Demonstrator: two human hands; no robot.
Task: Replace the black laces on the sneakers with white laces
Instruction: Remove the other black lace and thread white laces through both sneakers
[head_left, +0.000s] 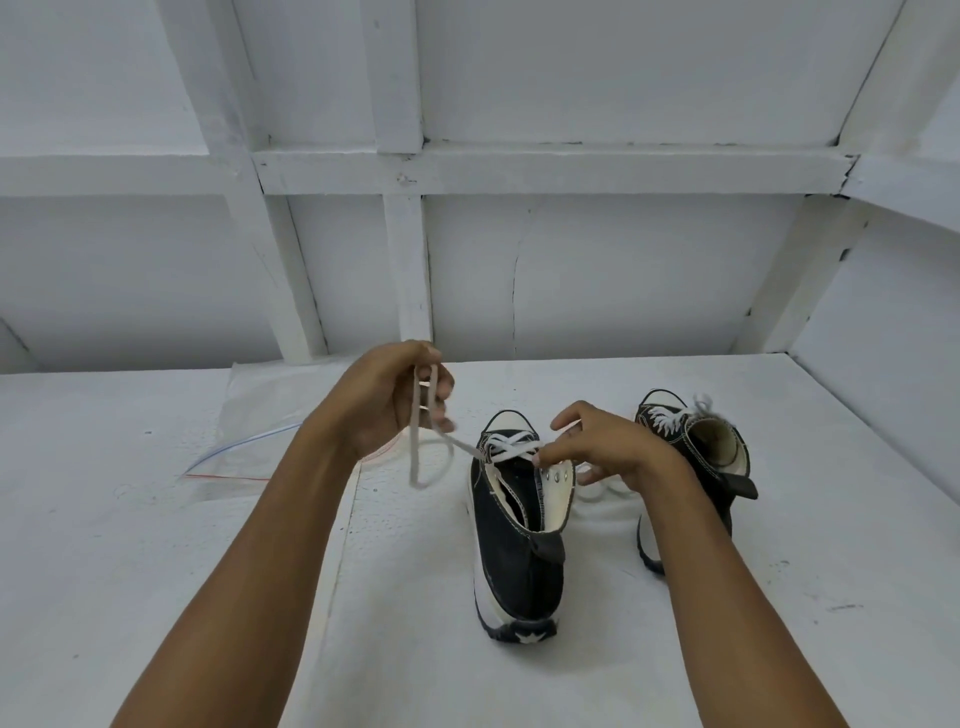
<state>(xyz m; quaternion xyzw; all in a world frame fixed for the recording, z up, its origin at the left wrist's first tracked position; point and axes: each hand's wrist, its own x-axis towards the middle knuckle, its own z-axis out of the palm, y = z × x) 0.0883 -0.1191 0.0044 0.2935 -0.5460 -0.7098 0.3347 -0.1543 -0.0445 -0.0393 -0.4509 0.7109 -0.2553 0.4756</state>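
White lace (414, 452) is held up in a loop by the left hand (395, 402), just left of the frame's middle, with the fingers (441, 410) curled tight on it. It is likely lifted so the slack can be pulled through the holes. The lace is crossed over the front of the middle sneaker (519, 545), which is stood on the white counter (156, 545). The shoe's top edge by the silver holes looks pinched by the right hand (608, 449), probably so the shoe is stopped from sliding. A second sneaker (717, 441), at the right, is laced in white. Black laces are not seen. Whether a lace end is also held under the right fingers cannot be told. More lace is partly hidden behind that hand. A clear plastic bag (249, 415) at the left is hard to make out.
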